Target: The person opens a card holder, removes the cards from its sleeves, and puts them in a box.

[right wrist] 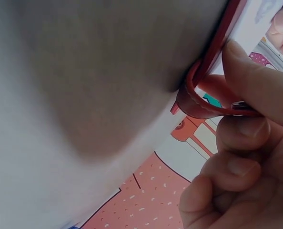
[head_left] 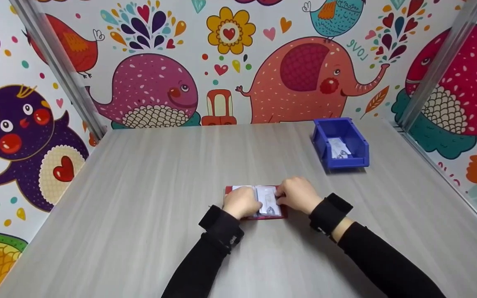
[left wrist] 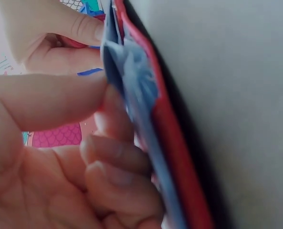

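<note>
A red card holder (head_left: 228, 189) lies open on the table, with clear plastic sleeves (left wrist: 140, 76) inside. A white printed card (head_left: 268, 200) shows on its right-hand side. My left hand (head_left: 242, 203) is over the left half, and its thumb and forefinger pinch a sleeve edge in the left wrist view. My right hand (head_left: 299, 194) holds the right edge, thumb on the card side. In the right wrist view a red strap (right wrist: 191, 102) loops from the cover to the fingers of that hand, which partly hide its end.
A blue plastic bin (head_left: 348, 162) stands at the back right of the table (head_left: 160, 174), holding white printed cards (head_left: 338, 147). Walls with cartoon animals (head_left: 151, 87) and metal posts (head_left: 58, 70) enclose the back and sides.
</note>
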The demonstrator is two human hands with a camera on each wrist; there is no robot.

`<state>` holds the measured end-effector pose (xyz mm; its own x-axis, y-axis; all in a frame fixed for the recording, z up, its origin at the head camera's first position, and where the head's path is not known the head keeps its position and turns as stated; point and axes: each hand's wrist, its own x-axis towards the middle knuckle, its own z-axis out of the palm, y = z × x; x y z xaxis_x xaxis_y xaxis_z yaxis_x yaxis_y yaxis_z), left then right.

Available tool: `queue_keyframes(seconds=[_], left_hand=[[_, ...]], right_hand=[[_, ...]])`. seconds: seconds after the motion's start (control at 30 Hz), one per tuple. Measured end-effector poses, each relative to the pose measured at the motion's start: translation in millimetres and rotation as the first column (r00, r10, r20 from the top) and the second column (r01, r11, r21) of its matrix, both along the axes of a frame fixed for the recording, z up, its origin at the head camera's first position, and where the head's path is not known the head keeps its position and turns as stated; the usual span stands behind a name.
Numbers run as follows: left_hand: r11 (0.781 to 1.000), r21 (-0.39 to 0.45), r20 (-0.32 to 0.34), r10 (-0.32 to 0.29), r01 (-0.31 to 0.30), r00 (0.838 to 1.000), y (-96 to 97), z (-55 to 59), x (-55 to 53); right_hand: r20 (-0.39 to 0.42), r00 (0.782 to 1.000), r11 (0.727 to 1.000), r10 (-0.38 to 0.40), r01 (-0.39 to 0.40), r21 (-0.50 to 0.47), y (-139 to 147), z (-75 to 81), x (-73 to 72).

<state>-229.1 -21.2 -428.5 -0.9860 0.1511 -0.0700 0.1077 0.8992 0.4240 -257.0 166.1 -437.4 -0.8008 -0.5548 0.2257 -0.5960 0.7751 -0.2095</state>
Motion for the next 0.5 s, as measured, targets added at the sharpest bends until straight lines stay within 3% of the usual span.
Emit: queue_keyframes(seconds=[0.13,0.5], left_hand=[[1.000,0.004,0.011,-0.003,0.003,1.000,-1.1,-0.1,-0.8],[1.000,-0.010,0.013,-0.003,0.003,1.000,-1.6,-1.2,-2.2]], right_hand=[[0.037,0.999,1.000,-0.024,0.024,-0.007,-0.9,0.5,-0.2],[0.022,1.000,1.000,-0.010,0.010,-0.003,0.6,0.1,-1.3]])
